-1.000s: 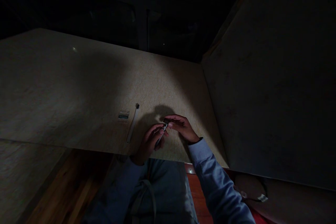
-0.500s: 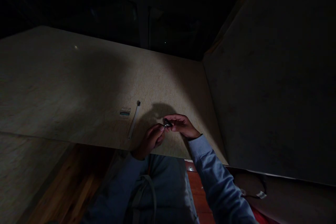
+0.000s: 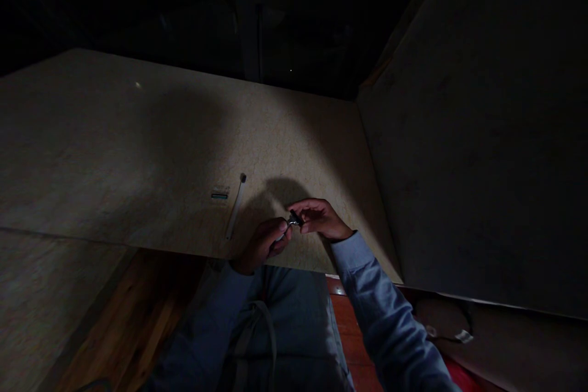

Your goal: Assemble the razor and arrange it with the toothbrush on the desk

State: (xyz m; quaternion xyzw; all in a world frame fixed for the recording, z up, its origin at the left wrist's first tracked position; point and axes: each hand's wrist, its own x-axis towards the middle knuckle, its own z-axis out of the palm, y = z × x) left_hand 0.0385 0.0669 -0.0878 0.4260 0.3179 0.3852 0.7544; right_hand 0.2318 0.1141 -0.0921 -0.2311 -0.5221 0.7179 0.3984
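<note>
On the table (image 3: 285,128) before us we have the toothbrush (image 3: 235,208) lying to the left of our two hands, and the small flat piece (image 3: 219,196) is lying just beside it, farther to the left, while the wall panel (image 3: 468,153) stands at the right end of the table.

From where I'm standing, I can see a small T-shaped tool with a dark, narrow head and a shiny silver neck (image 3: 293,219), much like a razor. It's up off the pale, speckled stone-look tabletop (image 3: 298,147), near the front edge, tilted between the two hands. The left hand (image 3: 263,245) grips its handle, which is mostly hidden by the fingers. The head points up and toward the right hand (image 3: 323,219), its long side slanting across, right by those fingertips; whether they touch it, I can't tell in this dim light.
</note>
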